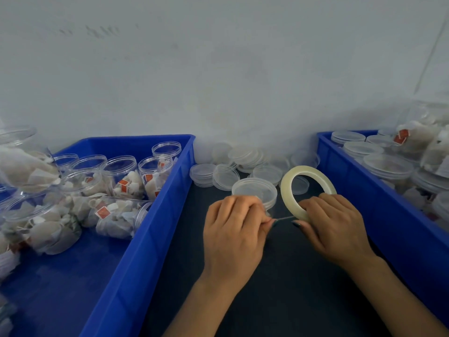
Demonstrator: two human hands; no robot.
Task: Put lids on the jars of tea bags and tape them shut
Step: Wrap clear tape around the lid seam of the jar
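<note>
- Head view: two bare hands work close together over a dark table top (243, 300), in the gap between two blue plastic bins.
- The left hand (233, 229) has its fingers curled, and its fingertips pinch the free end of a thin strip of tape (283, 218). The hand lies against the near side of a clear jar (269, 203) and hides most of it.
- The jar stands upright on the table, just behind the left hand, with a clear lid (254, 189) on top.
- The right hand (332, 224) grips a pale tape roll (286, 190), fingers curled round the lower part of the ring. The roll stands on edge, tilted, just right of the jar.
- The strip runs nearly level from the roll to the left fingertips, in the short space between the hands.
- The left bin (155, 215) holds open jars (121, 171) stuffed with tea bags, some upright and some lying on their sides.
- The right bin (345, 171) holds lidded jars (388, 166) packed together.
- A pile of loose lids (243, 161) lies on the table behind the jar, against a plain white wall (218, 69).
</note>
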